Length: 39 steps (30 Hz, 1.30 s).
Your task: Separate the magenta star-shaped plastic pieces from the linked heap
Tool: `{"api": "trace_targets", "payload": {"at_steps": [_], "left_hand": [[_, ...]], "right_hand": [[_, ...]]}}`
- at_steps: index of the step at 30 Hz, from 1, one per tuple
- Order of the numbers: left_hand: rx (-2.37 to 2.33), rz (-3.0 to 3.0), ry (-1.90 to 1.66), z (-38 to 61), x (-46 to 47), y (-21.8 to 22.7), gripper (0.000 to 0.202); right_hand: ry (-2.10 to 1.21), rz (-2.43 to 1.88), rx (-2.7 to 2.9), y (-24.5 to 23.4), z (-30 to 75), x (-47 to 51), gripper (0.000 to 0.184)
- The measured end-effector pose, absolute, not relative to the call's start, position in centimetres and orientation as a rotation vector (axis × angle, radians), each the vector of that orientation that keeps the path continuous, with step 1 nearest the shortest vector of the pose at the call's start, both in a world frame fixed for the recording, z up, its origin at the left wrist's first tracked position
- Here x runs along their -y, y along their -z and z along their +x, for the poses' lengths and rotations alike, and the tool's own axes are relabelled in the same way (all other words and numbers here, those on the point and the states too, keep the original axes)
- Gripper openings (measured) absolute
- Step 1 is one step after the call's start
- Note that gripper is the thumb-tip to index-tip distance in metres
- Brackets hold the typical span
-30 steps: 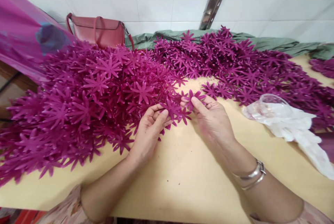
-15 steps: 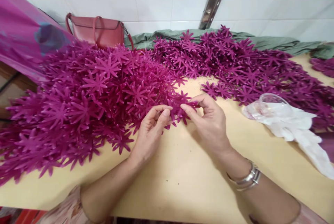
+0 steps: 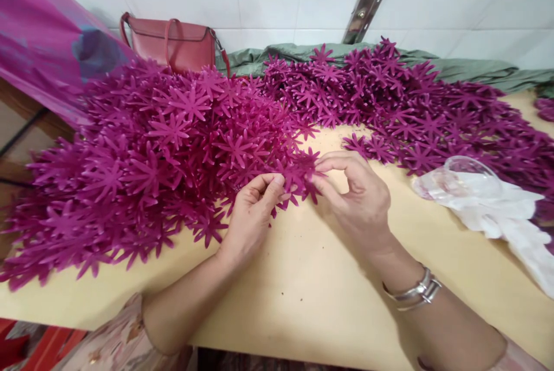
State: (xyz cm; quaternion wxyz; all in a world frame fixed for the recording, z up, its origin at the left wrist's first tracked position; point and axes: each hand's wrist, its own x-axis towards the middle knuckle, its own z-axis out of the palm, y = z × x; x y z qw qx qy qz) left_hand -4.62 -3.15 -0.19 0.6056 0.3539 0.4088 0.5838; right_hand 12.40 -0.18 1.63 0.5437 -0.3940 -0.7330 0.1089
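Between my hands, at the right edge of a big heap of magenta petal pieces (image 3: 147, 175), are star-shaped magenta petal pieces (image 3: 292, 175) with thin rounded lobes. My left hand (image 3: 253, 209) pinches one of them between thumb and index finger. My right hand (image 3: 357, 201), with a silver bracelet at the wrist, has its thumb and index finger closed on the lobe tips of a petal piece. Exactly how many layers each pinch holds is hidden.
A darker heap of similar pieces (image 3: 424, 123) spreads along the back right. On the right lie a clear plastic cup (image 3: 470, 172) and crumpled white plastic (image 3: 493, 209). A red handbag (image 3: 173, 42) and green cloth (image 3: 467, 71) line the wall. Dark specks dot the yellow table (image 3: 294, 325).
My right hand has shifted slightly right, its finger and thumb forming a wider loop. The left hand keeps its pinch. The whole view has moved a little to the left.
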Motion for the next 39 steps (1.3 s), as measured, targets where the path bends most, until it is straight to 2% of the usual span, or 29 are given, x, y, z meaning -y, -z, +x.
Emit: {"api": "trace_targets", "payload": {"at_steps": [4,7,10,15,20,25,27,30,32,36,39], "left_hand": [[-0.956,0.765,-1.395,-4.6,3.3,0.1,0.019],[-0.981,0.796,-1.379,-4.7,3.3,0.1,0.018],[-1.04,0.886,-1.344,-4.7,3.4,0.0,0.017],[-1.02,0.956,-1.353,-4.6,3.4,-0.4,0.016],[-1.016,0.974,-1.349,-4.6,3.5,-0.8,0.016],[-1.004,1.0,-1.329,-4.6,3.5,-0.5,0.015],[-1.004,0.982,-1.337,-4.6,3.4,-0.3,0.015],[-1.02,0.976,-1.357,-4.6,3.3,0.0,0.014],[-1.029,0.996,-1.373,-4.5,3.3,0.1,0.013],[-1.08,1.049,-1.373,-4.4,3.4,-0.2,0.015],[-1.122,1.044,-1.363,-4.4,3.6,-0.7,0.02]], "right_hand": [[-0.443,-1.03,1.501,-1.1,12.8,-0.5,0.008],[-0.392,-1.086,1.407,-0.9,13.2,-0.9,0.013],[-0.241,-1.126,1.526,-1.4,13.2,-0.6,0.024],[-0.218,-0.997,1.854,-2.1,12.1,0.7,0.02],[-0.581,-0.997,1.781,-1.4,11.6,0.8,0.008],[-0.923,-0.976,1.607,-1.1,11.6,0.6,0.006],[-0.999,-0.958,1.565,-1.2,11.6,0.5,0.012],[-1.132,-0.967,1.433,-1.2,11.6,0.3,0.036],[-1.237,-0.996,1.358,-1.1,11.8,0.0,0.042],[-1.352,-1.019,1.278,-1.1,12.2,-0.3,0.028],[-1.365,-1.004,1.172,-1.4,12.2,-0.4,0.027]]}}
